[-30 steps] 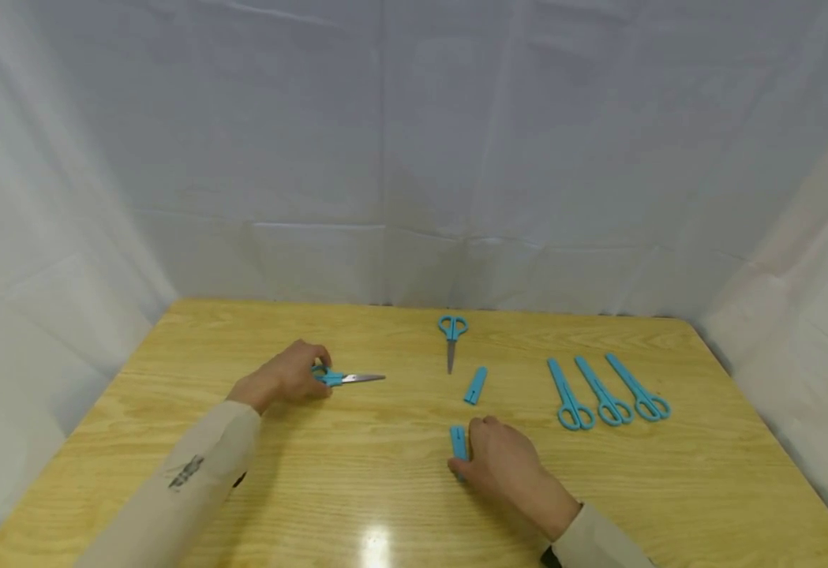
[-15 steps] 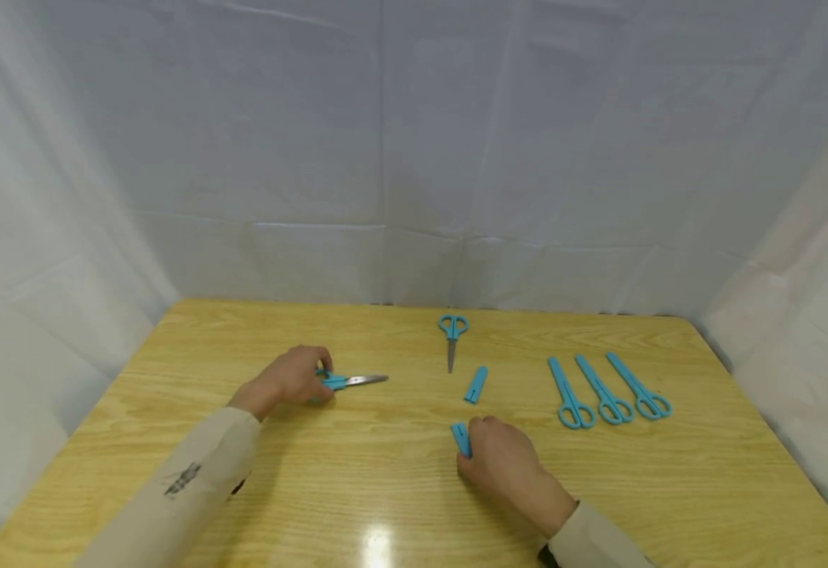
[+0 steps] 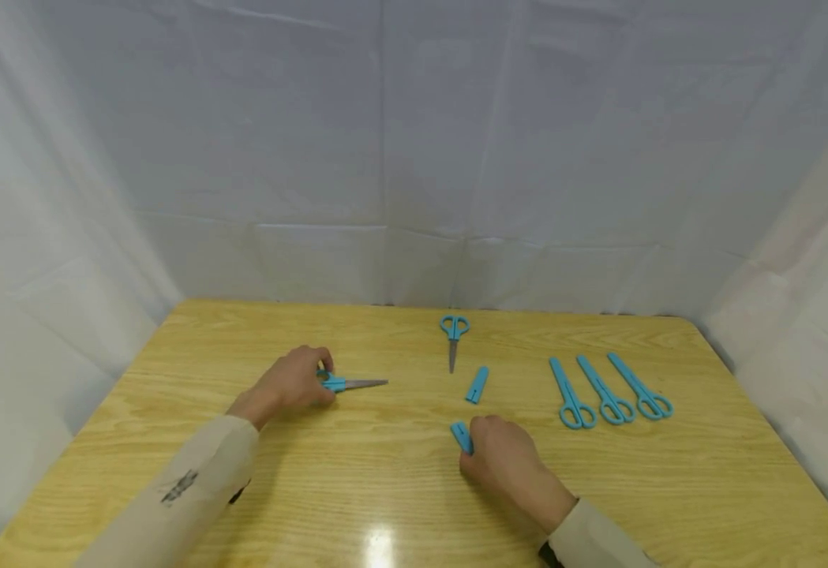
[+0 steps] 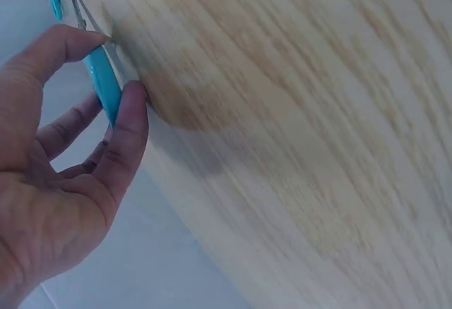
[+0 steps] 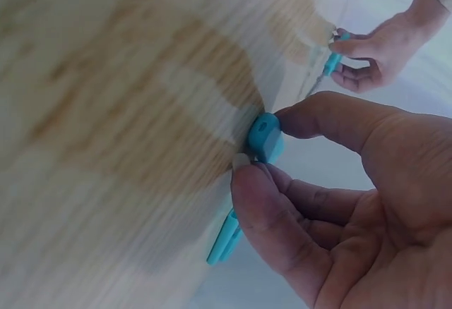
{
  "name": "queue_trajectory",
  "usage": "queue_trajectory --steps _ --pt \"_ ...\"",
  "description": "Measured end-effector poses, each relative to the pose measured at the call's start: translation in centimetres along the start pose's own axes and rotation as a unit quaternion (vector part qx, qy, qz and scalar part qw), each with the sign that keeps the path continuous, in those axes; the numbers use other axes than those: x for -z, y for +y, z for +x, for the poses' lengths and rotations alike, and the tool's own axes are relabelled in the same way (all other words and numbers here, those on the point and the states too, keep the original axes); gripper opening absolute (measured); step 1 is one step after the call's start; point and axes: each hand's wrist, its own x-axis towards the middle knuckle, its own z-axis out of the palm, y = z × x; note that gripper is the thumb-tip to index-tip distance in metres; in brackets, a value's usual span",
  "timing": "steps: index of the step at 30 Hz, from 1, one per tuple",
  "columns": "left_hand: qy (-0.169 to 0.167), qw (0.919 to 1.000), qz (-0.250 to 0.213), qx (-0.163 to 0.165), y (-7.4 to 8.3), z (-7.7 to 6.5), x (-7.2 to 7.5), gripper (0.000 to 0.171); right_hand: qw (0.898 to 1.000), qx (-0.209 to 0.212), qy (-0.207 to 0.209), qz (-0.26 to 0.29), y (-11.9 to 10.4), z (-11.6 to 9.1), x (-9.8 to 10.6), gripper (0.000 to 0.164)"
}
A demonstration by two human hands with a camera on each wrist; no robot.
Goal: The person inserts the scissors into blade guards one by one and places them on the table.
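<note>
My left hand (image 3: 291,381) grips the handles of a pair of scissors (image 3: 365,383), low over the left part of the table. The bare metal blades point right; in the left wrist view thumb and fingers pinch the blue handle (image 4: 104,83). At front centre, my right hand (image 3: 504,457) pinches a blue blade cover (image 3: 460,435) between thumb and fingers. Its slotted end points up and left, apart from the blades; the palm hides the rest. Seen from the right wrist, one rounded end of the cover (image 5: 265,138) faces the camera.
Farther back lies a second pair of uncovered scissors (image 3: 453,339), with a loose blade cover (image 3: 477,385) to its lower right. Three covered scissors (image 3: 607,394) lie side by side at right. White curtain (image 3: 414,158) surrounds the back and sides of the wooden table (image 3: 357,489).
The cover in my right hand has turned, its slotted end swinging toward upper left. My left hand and the scissors have shifted slightly right and down.
</note>
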Motion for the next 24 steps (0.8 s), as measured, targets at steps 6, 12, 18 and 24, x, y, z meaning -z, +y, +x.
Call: queue_trajectory --steps 6,12,18,24 --pt "0.009 0.9991 0.040 -0.007 0.5 -0.2 0.1 0.034 1.000 0.013 0.017 0.006 0.1 -0.3 0.2 0.022" --pt "0.004 0.9975 0.069 -0.011 1.0 -0.4 0.1 0.036 0.999 0.025 0.020 0.014 0.2 -0.3 0.3 0.020" --pt "0.017 0.9972 0.069 -0.024 0.9 -1.0 0.0 0.040 0.998 0.044 0.020 0.030 1.5 0.0 0.5 0.010" --pt "0.023 0.9981 0.040 -0.041 1.2 -2.2 0.2 0.041 0.997 0.064 0.032 0.033 2.9 0.7 1.9 0.014"
